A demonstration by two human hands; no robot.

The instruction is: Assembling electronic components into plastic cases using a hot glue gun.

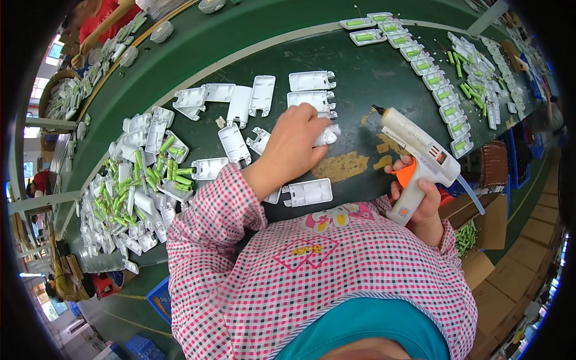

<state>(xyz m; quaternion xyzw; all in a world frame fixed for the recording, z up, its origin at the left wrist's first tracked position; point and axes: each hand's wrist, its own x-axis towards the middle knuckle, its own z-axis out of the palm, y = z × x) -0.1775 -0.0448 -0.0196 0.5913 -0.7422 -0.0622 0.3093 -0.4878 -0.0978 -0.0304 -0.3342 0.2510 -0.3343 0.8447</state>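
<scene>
My left hand (289, 144) is over the middle of the dark green table, its fingers curled round a small white plastic shell (327, 135) that is partly hidden by the hand. Just beyond it, white casing halves (310, 80) lie in a short column. My right hand (426, 204) grips a white hot glue gun (423, 147) by its handle, fingers at the orange trigger. The gun's dark nozzle points up and left, apart from the shells. Nearer my body lies another open casing half (308, 192).
A heap of white casings mixed with green battery cells (129, 195) covers the table's left side. Casings fitted with green cells stand in a slanting row (444, 94) at the right. Brown residue (342, 168) marks the tabletop. Another person in red (108, 21) works at the far left.
</scene>
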